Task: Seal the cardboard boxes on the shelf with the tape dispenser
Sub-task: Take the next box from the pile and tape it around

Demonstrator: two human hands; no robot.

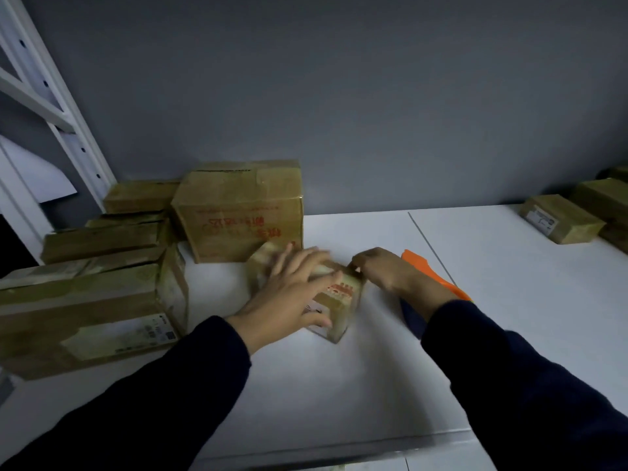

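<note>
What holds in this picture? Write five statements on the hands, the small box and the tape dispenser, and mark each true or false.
1. The left hand lies flat on top of the small box. True.
2. The right hand holds the orange tape dispenser. False: the dispenser lies on the shelf by the right wrist; the hand's fingers curl at the small box's right edge.
3. A larger box stands behind the small box. True.
4. The small box sits on a stack of boxes. False: it sits on the white shelf.
5. Both sleeves are dark. True.
</note>
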